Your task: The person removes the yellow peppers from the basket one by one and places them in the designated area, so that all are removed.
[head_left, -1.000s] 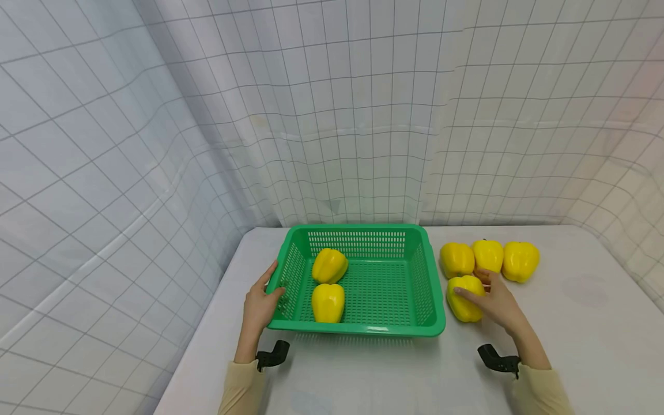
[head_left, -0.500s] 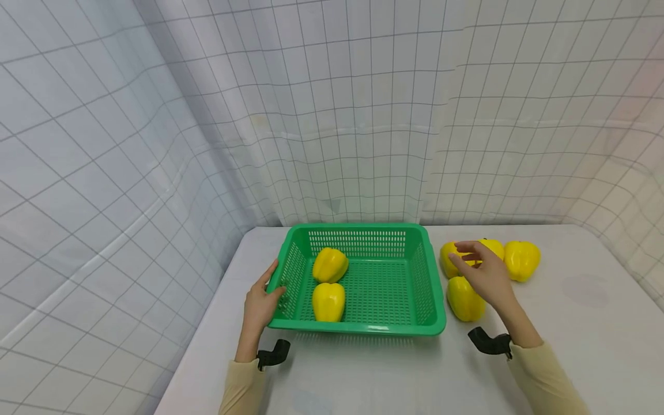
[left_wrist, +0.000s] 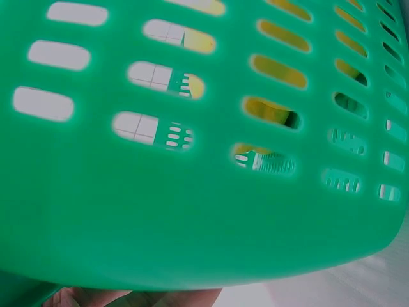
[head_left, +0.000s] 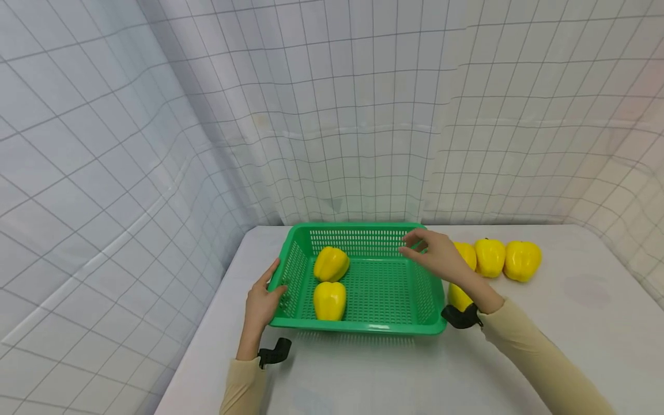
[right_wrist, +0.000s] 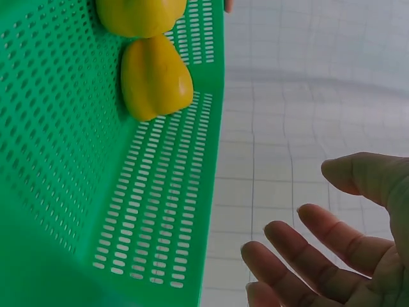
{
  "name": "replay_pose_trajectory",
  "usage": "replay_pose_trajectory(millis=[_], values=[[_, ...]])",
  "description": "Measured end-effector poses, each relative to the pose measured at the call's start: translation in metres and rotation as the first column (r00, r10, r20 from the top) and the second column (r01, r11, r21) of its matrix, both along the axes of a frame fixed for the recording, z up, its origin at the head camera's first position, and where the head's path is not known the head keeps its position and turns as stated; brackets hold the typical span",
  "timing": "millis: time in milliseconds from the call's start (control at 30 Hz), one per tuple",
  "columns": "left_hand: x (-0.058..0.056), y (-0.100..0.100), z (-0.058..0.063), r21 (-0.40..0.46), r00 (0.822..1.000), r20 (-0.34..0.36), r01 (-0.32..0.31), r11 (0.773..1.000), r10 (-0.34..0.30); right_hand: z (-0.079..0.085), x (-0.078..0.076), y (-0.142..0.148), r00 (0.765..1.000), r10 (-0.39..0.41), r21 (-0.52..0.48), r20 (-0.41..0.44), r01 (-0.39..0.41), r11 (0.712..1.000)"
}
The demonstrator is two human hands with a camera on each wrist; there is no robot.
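Two yellow bell peppers, a rear one and a front one, lie in the left part of a green plastic basket. My left hand grips the basket's left rim, its thumb on the inner side. In the left wrist view, the perforated basket wall hides most of that hand. Above the basket's back right corner hovers my right hand, holding nothing. Its fingers are loosely bent and apart from the thumb, as the right wrist view shows.
Several more yellow bell peppers sit on the white table right of the basket, among them a middle one and a right one. My right forearm partly covers a nearer pepper. A gridded white curtain stands behind the table.
My right hand has left the near pepper on the table, risen, and moved left over the basket's right side without a pepper. My left hand has stayed at the rim.
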State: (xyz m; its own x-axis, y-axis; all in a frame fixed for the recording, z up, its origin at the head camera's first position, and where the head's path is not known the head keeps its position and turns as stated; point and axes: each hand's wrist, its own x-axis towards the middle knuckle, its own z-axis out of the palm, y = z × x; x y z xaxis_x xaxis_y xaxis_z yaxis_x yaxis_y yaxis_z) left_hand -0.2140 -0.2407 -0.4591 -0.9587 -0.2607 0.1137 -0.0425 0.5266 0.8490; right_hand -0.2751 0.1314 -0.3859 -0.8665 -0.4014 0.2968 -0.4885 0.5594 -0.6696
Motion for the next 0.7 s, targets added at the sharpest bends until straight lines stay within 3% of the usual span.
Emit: replay_pose_trajectory(millis=[200, 400, 700], values=[[0.0, 0.002, -0.002, 0.01, 1.0, -0.012, 0.001, 1.0, -0.001, 0.004, -0.01, -0.029, 0.988, 0.119, 0.045, 0.099, -0.124, 0.991], [0.0, 0.002, -0.002, 0.012, 1.0, -0.025, 0.003, 1.0, -0.003, -0.003, -0.017, -0.058, 0.962, 0.209, 0.095, 0.173, -0.227, 0.969], [0.001, 0.001, -0.002, 0.001, 0.999, -0.033, -0.001, 1.0, 0.001, -0.019, -0.021, -0.095, 0.911, 0.275, 0.175, 0.307, -0.338, 0.925]])
